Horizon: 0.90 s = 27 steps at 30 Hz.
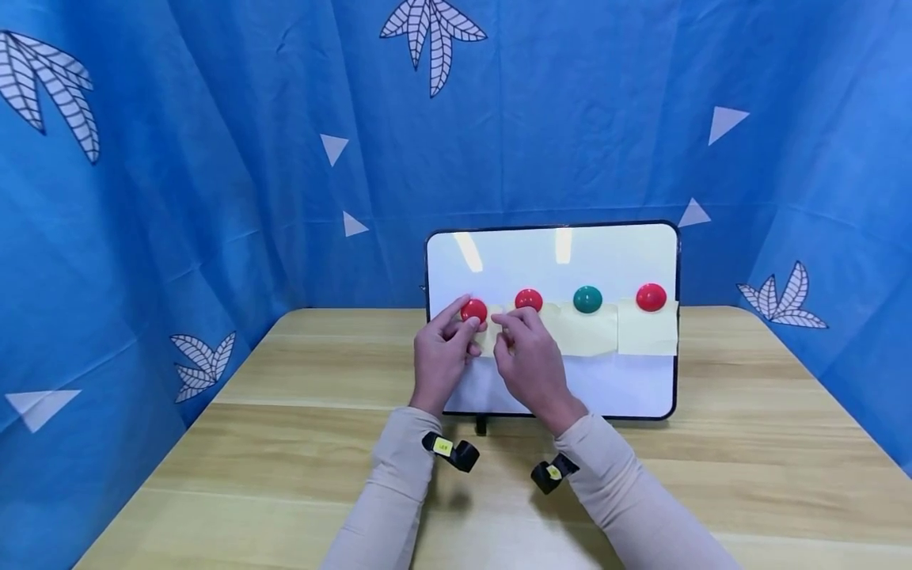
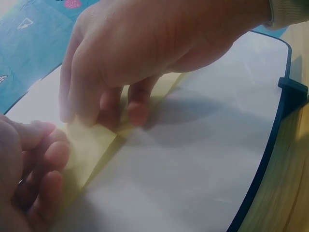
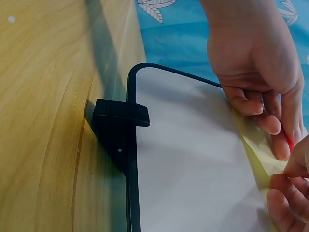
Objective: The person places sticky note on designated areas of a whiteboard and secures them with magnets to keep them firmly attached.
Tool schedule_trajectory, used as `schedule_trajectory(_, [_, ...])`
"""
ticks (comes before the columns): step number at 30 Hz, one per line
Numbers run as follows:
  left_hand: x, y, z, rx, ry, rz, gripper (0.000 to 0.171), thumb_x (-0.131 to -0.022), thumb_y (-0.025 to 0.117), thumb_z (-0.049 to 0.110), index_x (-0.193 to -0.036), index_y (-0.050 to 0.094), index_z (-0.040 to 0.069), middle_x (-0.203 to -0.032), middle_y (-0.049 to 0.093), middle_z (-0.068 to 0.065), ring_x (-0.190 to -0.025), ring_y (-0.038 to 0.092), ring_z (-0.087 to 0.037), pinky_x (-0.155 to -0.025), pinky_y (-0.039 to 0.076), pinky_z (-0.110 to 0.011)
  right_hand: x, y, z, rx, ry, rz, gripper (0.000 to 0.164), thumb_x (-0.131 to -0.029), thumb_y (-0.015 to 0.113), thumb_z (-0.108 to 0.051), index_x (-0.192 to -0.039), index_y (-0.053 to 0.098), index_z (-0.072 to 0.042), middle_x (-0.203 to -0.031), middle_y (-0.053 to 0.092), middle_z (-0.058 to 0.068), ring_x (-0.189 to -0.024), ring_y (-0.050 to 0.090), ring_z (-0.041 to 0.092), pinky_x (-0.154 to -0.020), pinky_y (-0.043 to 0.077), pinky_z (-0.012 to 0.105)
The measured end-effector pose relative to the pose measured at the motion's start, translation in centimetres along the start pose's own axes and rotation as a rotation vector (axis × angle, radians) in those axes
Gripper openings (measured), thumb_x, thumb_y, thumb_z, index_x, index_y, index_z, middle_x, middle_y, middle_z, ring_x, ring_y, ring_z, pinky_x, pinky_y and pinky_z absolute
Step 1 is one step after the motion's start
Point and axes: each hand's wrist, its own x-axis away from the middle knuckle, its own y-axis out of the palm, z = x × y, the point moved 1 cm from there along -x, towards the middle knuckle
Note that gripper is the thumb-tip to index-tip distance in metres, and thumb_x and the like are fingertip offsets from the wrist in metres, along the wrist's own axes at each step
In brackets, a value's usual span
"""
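At the left of a whiteboard, my left hand holds a round red magnet between thumb and fingers, over the edge of a pale yellow paper note. Just right of it, my right hand has its fingers bent and its fingertips on the same note, seeming to pinch it. In the left wrist view the yellow note lifts slightly off the board near those fingertips. The right wrist view shows only a sliver of the red magnet; fingers hide the rest.
Further right, another red magnet, a green magnet and a red magnet sit along the tops of more yellow notes. A black foot supports the board on the wooden table. Blue curtain surrounds it.
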Motion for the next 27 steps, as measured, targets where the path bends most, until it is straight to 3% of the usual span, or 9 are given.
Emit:
schedule_trajectory(16, [-0.17,0.64,0.27,-0.057,0.032,0.108,0.042,-0.094,0.072,0.026,-0.136,0.064,0.027,-0.091,0.073,-0.001,-0.063,0.067,-0.02,-0.066,0.058,-0.028,0.13,-0.08,0.12,0.006,-0.006,-0.017,0.033,-0.085,0.076,-0.002,-0.117,0.071,0.001,-0.103,0.062,0.013,-0.08,0.062,0.018,-0.07,0.056,0.026])
schedule_trajectory(27, [-0.67,0.91,0.77,-0.152,0.094,0.107,0.042,-0.094,0.073,0.021,-0.136,0.065,0.02,-0.084,0.07,-0.003,-0.061,0.067,-0.017,-0.065,0.058,-0.029,0.04,-0.11,0.1,-0.024,-0.009,-0.016,0.032,-0.085,0.077,-0.001,-0.116,0.071,0.002,-0.103,0.061,0.013,-0.082,0.065,0.02,-0.073,0.058,0.029])
